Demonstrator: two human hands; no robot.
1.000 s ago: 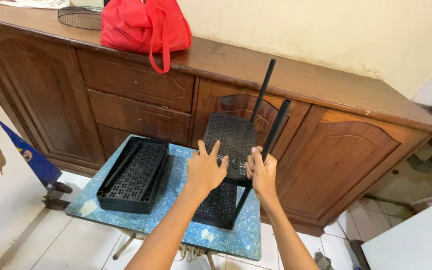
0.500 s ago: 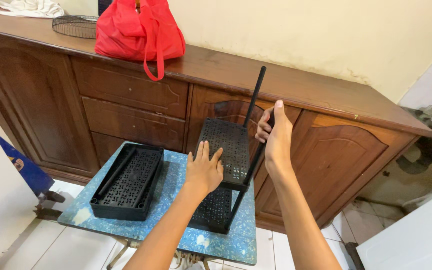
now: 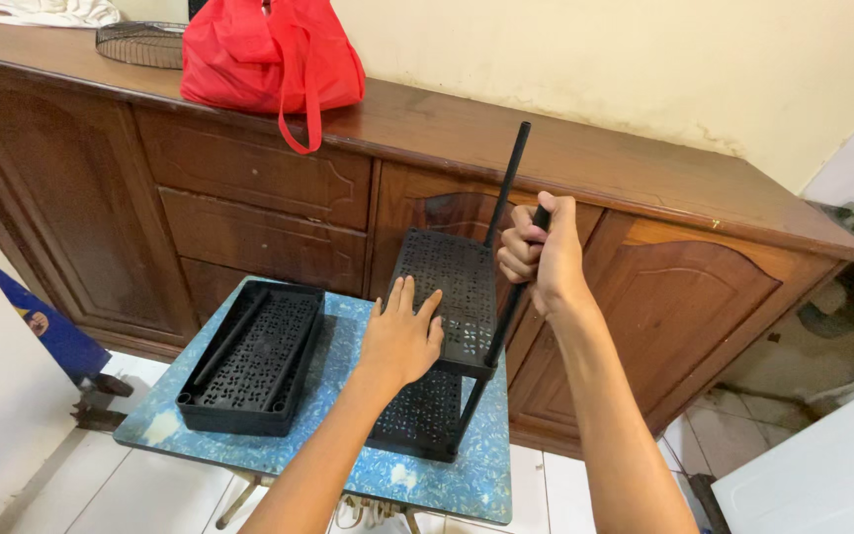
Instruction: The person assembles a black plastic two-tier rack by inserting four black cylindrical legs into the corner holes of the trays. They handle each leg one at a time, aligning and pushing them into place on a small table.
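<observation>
Right hand (image 3: 538,252) fisted round a black pole (image 3: 502,321) — left hand (image 3: 401,339) flat, fingers spread, on the perforated shelf (image 3: 452,287).

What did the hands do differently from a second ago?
The right hand slid up the near black pole from its lower part to the top end and closed around it. The left hand, fingers spread before, now lies flat on the upper black shelf. The loose tray and blue table stayed put.
</observation>
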